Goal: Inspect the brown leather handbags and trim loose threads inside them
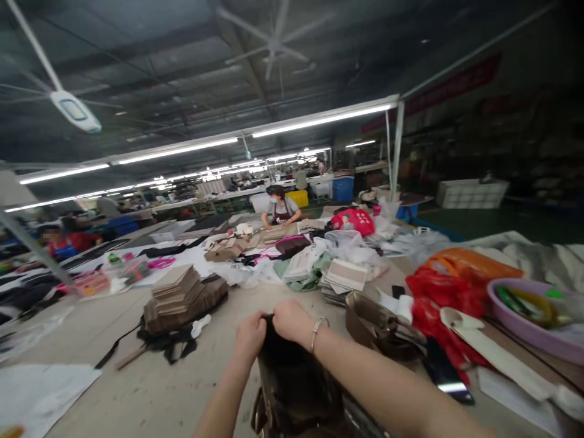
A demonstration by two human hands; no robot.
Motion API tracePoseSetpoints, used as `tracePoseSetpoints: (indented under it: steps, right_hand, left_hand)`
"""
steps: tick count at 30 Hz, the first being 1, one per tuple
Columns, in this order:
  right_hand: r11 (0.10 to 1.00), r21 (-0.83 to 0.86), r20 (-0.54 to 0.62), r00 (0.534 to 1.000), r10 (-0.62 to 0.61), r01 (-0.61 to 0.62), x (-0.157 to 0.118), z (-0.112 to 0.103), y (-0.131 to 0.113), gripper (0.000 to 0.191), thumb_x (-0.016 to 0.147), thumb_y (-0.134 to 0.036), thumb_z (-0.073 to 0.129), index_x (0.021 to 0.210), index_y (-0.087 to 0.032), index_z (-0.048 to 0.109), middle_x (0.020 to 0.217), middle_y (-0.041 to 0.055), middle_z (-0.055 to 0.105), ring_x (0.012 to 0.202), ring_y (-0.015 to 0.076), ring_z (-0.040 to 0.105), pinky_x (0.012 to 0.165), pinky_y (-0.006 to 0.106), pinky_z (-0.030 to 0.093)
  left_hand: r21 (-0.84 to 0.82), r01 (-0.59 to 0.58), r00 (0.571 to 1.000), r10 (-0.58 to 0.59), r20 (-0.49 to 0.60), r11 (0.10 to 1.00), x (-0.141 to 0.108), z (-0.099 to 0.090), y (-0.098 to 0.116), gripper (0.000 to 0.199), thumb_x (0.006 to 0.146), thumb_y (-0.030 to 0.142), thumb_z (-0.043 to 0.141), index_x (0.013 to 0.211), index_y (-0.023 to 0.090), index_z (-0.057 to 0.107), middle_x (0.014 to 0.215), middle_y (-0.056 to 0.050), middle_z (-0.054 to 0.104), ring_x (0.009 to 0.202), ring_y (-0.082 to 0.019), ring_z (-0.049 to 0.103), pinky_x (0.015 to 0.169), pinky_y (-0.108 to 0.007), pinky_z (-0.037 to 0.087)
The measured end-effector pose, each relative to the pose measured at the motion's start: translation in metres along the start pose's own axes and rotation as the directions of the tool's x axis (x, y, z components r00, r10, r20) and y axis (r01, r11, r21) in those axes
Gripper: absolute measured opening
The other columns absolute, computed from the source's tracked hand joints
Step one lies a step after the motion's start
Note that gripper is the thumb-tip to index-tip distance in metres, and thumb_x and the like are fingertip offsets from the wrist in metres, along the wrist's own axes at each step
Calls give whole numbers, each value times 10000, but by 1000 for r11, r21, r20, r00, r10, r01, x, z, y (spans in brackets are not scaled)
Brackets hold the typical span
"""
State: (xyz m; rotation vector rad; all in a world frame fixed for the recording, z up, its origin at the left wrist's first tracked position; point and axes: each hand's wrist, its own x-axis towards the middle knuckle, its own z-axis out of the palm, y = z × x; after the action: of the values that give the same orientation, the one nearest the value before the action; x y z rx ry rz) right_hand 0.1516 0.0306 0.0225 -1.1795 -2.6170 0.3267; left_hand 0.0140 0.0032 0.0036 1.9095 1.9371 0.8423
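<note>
A dark brown bag stands at the front of the table, its opening facing me and its inside in shadow. My left hand pinches the far rim at its left corner. Close beside it, my right hand, with a bangle on the wrist, is closed on the same rim. Both hands' fingertips are partly hidden by the rim and knuckles. To the right of my right hand lies another brown bag with a strap. Left of my hands is a stack of brown cut pieces on dark cloth strips.
Light panels are stacked beyond my hands. At the right are red plastic bags, a purple basin and a dark phone-like slab. A masked co-worker works across the table. A metal post carries lights.
</note>
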Motion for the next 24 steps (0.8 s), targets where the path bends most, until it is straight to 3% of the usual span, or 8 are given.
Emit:
tracePoseSetpoints:
  steps: [4, 7, 9, 12, 14, 17, 20, 24]
  right_hand:
    - [972, 209, 47, 994, 97, -105, 1, -1, 7, 273, 812, -151, 496, 965, -60, 703, 1009, 165, 680, 986, 302, 596, 899, 397, 433]
    - [883, 452, 86, 991, 99, -127, -15, -2, 27, 464, 842, -381, 543, 1239, -142, 573, 1253, 125, 571, 1116, 257, 539, 966, 343, 399]
    - [783, 600, 123, 986, 113, -165, -35, 1, 46, 658, 867, -551, 445, 1406, -183, 359, 1402, 113, 417, 1167, 231, 506, 947, 326, 415]
    - [621, 738, 222, 964, 145, -263, -76, 14, 75, 684, 910, -623, 183, 1469, -231, 143, 1447, 136, 333, 1079, 211, 576, 814, 337, 485]
    - [490, 804, 290, 941, 171, -337, -108, 30, 89, 652, 920, -606, 120, 1466, -250, 138, 1441, 137, 341, 1078, 202, 580, 800, 329, 485]
    - [204, 839, 443, 851, 282, -505, -155, 65, 98, 643, 910, -607, 229, 1434, -237, 257, 1404, 153, 390, 1088, 213, 568, 814, 336, 470]
    - [179, 779, 532, 785, 317, -600, -194, 105, 93, 628, 868, -593, 376, 1345, -188, 424, 1299, 180, 496, 985, 237, 605, 780, 365, 476]
    - [154, 858, 436, 852, 291, -491, -224, 138, 78, 578, 767, -631, 517, 1116, -178, 601, 1123, 98, 612, 954, 225, 600, 817, 345, 472]
  left_hand:
    - [-40, 71, 997, -70, 9, 997, 3, -6, -7, 286, 763, 123, 431, 850, 197, 694, 859, -27, 708, 898, -227, 611, 852, -328, 437]
    - [-362, 201, 978, -205, 28, 910, -4, -9, -14, 254, 763, 172, 503, 959, 173, 664, 1046, -64, 679, 1014, -233, 591, 922, -344, 432]
    - [-610, 278, 955, -282, 92, 742, -15, -10, -17, 348, 756, 228, 581, 1098, 169, 603, 1203, -83, 610, 1057, -227, 585, 931, -334, 447]
    - [-790, 413, 894, -369, 255, 453, -40, -8, -17, 540, 750, 300, 642, 1259, 209, 485, 1217, -89, 600, 999, -229, 628, 865, -341, 502]
    - [-824, 491, 842, -398, 365, 283, -61, -8, -18, 549, 758, 305, 635, 1275, 221, 472, 1118, -76, 654, 945, -234, 653, 817, -353, 532]
    - [-773, 625, 720, -462, 518, 109, -91, -11, -24, 399, 759, 257, 601, 1144, 152, 579, 914, -87, 711, 859, -254, 676, 746, -372, 560]
    - [-710, 699, 615, -584, 530, 91, -116, -16, -38, 261, 716, 176, 576, 961, 121, 648, 740, -76, 711, 760, -261, 688, 685, -381, 570]
    - [-779, 603, 660, -657, 364, 174, -145, -19, -63, 297, 625, 90, 559, 891, 166, 667, 739, -16, 712, 802, -226, 687, 732, -338, 565]
